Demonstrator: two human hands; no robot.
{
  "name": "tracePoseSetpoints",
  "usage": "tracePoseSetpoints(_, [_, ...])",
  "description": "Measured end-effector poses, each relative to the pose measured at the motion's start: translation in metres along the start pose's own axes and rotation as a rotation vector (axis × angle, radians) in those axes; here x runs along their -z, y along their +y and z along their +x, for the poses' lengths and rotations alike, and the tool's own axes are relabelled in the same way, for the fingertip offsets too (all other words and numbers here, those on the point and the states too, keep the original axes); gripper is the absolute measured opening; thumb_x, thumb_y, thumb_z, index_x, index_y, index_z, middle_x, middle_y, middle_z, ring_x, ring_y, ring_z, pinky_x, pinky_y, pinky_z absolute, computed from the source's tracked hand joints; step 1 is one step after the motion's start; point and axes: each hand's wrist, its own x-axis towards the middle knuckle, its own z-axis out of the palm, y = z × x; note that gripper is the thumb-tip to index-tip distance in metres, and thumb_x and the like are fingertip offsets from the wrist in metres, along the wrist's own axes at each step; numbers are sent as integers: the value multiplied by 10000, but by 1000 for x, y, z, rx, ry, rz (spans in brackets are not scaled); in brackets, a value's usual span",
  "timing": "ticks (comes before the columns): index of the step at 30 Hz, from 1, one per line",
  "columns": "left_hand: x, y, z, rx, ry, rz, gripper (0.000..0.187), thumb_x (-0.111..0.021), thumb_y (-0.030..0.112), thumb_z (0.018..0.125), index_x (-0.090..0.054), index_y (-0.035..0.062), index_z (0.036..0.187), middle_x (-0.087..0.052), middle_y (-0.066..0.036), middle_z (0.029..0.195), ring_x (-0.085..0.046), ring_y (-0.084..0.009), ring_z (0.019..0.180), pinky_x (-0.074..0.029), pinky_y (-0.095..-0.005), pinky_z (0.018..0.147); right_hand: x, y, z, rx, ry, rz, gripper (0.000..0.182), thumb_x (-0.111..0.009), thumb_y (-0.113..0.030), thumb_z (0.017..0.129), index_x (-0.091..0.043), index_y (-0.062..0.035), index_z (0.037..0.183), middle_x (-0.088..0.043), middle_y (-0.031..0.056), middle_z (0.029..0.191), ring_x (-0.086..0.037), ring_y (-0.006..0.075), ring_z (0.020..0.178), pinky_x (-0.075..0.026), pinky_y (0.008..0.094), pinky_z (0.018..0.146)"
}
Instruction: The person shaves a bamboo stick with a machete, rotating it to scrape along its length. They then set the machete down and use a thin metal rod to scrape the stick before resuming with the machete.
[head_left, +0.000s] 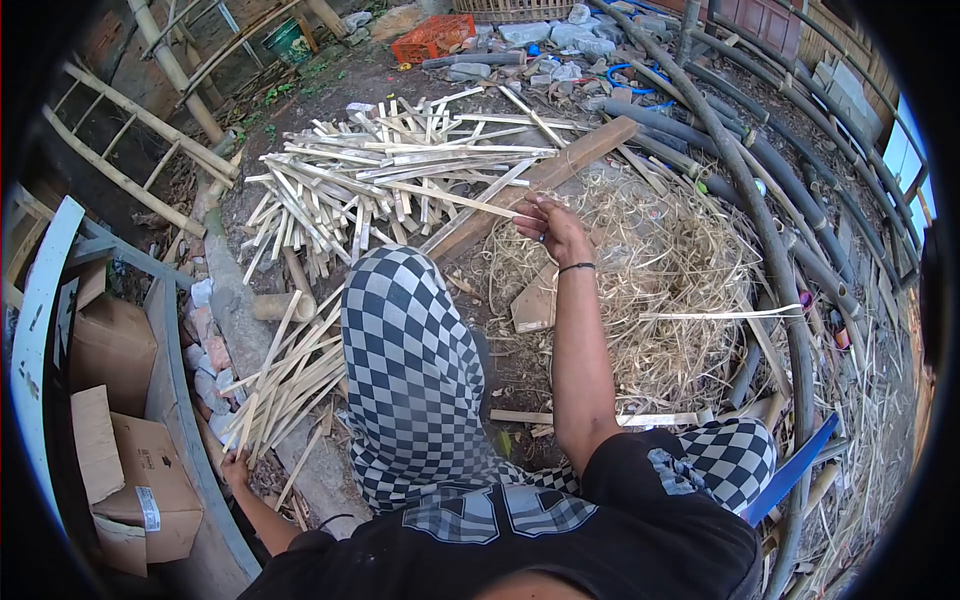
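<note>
My right hand (550,228) is raised in front of me, fingers curled at the near end of a pale bamboo strip (450,197). That strip points left across a big heap of cut bamboo strips (350,165). Low on the left, my left hand (236,468) closes at the lower ends of a looser bundle of bamboo strips (290,385); its fingertips are small in view. A squared wooden beam (590,152) lies slantwise behind my right hand. Curly bamboo shavings (660,280) spread to the right of my forearm.
Cardboard boxes (150,480) stand at the left by a grey frame (165,350). Bamboo poles (740,150) run along the right. A blue blade-like piece (795,470) lies near my right knee. Behind are an orange crate (433,38), stones (575,38) and a bamboo ladder (130,150).
</note>
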Motion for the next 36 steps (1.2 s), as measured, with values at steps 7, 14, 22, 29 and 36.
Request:
tracePoseSetpoints(7, [-43, 97, -27, 74, 247, 591, 1004, -850, 357, 732, -284, 151, 1535, -468, -303, 1419, -492, -487, 1265, -409, -546, 1068, -23, 25, 26, -49, -40, -16, 319, -457, -176, 1054, -550, 10, 1296, -700, 199, 1098, -728, 298, 936, -631, 374, 738])
tracePoseSetpoints(14, [-219, 285, 0, -684, 107, 304, 878, -792, 172, 799, -304, 93, 1524, -417, -339, 1422, -415, -495, 1326, -366, -529, 1092, -17, 37, 34, -84, -46, -58, 306, -468, -185, 1048, -560, 0, 1274, -696, 200, 1083, -730, 291, 887, -632, 371, 717])
tracePoseSetpoints(22, [-421, 511, -5, -1036, -223, 431, 659, -719, 182, 868, -429, 131, 1458, -476, -168, 1440, -477, -375, 1311, -398, -520, 1071, 8, 35, 28, -32, 90, -15, 294, -458, -189, 1055, -582, 3, 1239, -716, 183, 1030, -744, 282, 786, -632, 362, 623])
tracePoseSetpoints(29, [-556, 586, -22, -1179, -402, 422, 640, -668, 265, 910, -424, 166, 1493, -421, -109, 1535, -431, -331, 1386, -381, -517, 1103, 39, 31, 8, -37, 289, -169, 282, -488, -225, 1057, -577, -35, 1246, -725, 151, 1011, -736, 250, 737, -610, 344, 601])
tracePoseSetpoints(36, [-549, 577, -40, -1181, -344, 448, 650, -655, 339, 926, -413, 210, 1515, -404, -89, 1545, -353, -297, 1440, -261, -581, 1155, 72, 37, -16, -75, 362, -230, 282, -495, -216, 1052, -567, -15, 1236, -721, 154, 998, -732, 236, 702, -588, 341, 560])
